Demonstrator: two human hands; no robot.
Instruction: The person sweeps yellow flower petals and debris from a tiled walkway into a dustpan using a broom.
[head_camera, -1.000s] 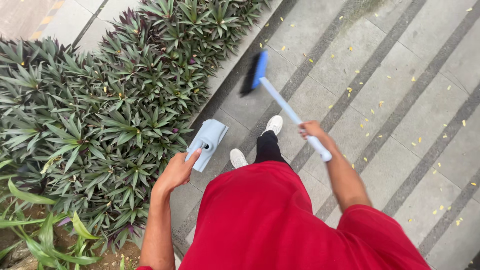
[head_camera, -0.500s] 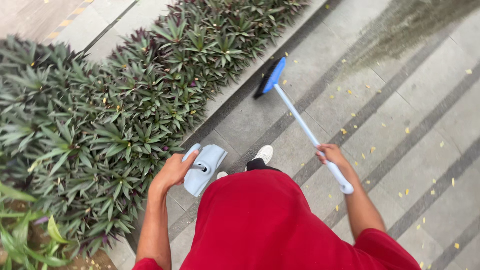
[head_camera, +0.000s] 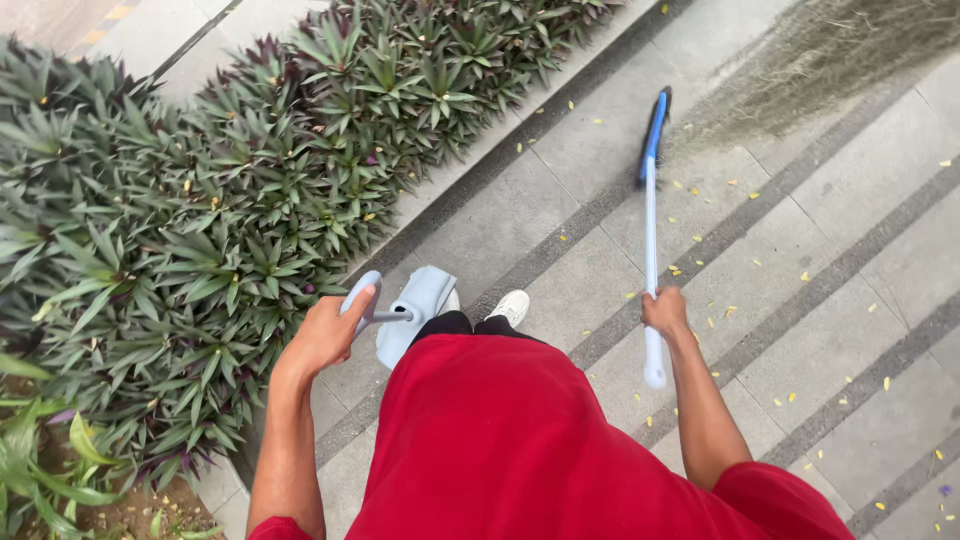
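1. Head view, nearest: a red shirt (head_camera: 500, 440) fills the bottom of the frame, with one white shoe (head_camera: 512, 306) showing just past its hem on the grey paving (head_camera: 830, 340).
2. The left hand (head_camera: 325, 335) is closed around the handle of a pale blue-grey dustpan (head_camera: 415, 305), which hangs beside the legs, close to the edge of the planting.
3. The right hand (head_camera: 665, 312) is wrapped tight around the white shaft of a broom (head_camera: 650, 230), near its lower end; the blue head (head_camera: 655, 125) rests on the slabs farther out.
4. Small yellow petals or leaf scraps (head_camera: 690, 270) lie scattered on the paving around and beyond the broom.
5. A bed of spiky green and purple plants (head_camera: 200, 220) runs along the left, up to the far edge.
6. Risk, as a judgement: the dustpan swings near the plants and could snag on leaves; a one-handed grip low on the shaft gives little control, so a stroke could scatter the scraps into the bed.
7. No packages, labels or signs are visible.
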